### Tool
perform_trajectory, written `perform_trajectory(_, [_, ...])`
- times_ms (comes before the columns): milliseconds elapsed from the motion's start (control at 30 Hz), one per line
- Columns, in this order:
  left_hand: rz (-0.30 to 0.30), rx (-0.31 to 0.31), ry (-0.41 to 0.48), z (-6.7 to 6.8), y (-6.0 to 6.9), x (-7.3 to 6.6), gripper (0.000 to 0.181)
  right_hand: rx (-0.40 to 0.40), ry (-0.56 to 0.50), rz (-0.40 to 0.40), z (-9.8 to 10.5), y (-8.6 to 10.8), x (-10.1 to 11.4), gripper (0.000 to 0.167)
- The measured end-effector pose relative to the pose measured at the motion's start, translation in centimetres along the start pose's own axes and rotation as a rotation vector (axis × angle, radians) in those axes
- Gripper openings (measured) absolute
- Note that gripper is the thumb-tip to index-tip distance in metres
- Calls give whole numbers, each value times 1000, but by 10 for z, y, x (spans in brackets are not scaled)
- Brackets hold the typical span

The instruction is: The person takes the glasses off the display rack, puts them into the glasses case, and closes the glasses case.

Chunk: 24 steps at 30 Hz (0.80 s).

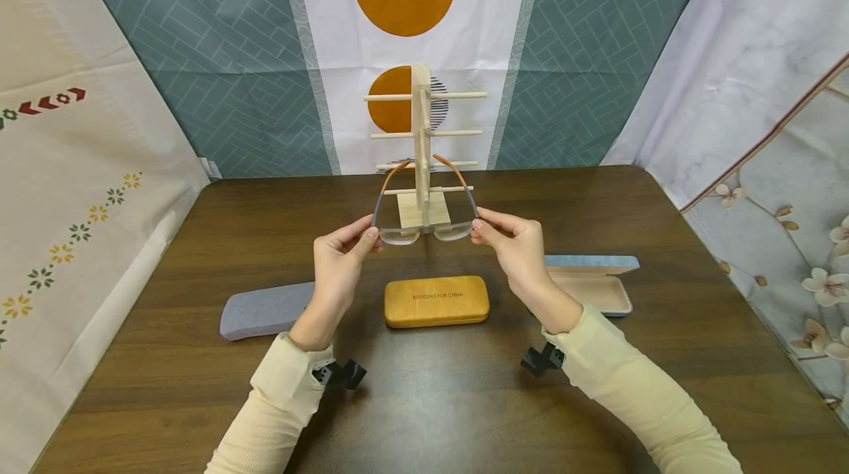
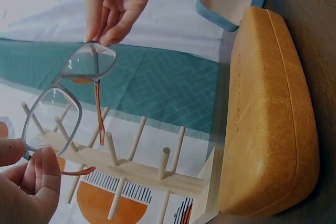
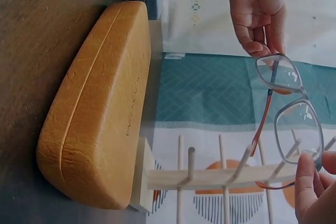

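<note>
Left hand (image 1: 340, 256) and right hand (image 1: 517, 245) pinch the glasses (image 1: 427, 228), seemingly aligning toward the twelve-o'clock rack (image 1: 421, 120); next likely calls for level advance.

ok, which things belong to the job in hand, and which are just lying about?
Job: glasses, held by left grip and right grip; likely the wooden rack behind them; possibly the open blue case.
Apparently lying about: closed yellow case; grey case; neither held.
</note>
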<state>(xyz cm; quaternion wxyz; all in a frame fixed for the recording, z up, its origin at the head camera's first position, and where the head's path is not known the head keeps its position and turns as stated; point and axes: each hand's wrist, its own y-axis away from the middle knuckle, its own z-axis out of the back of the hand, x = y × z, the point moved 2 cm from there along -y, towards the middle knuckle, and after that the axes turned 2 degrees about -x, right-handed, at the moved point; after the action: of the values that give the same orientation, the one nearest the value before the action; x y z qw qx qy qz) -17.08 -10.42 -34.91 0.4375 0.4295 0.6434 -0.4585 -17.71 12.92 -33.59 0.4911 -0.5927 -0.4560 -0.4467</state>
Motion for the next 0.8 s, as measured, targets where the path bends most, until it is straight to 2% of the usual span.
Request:
perform_trajectory(467, [-2, 24, 24, 1, 10, 1, 25, 6, -32, 21, 4, 10, 0, 28])
perform_trajectory(800, [3, 12, 40, 2, 16, 1, 26, 17, -20, 7, 7, 16, -2, 28])
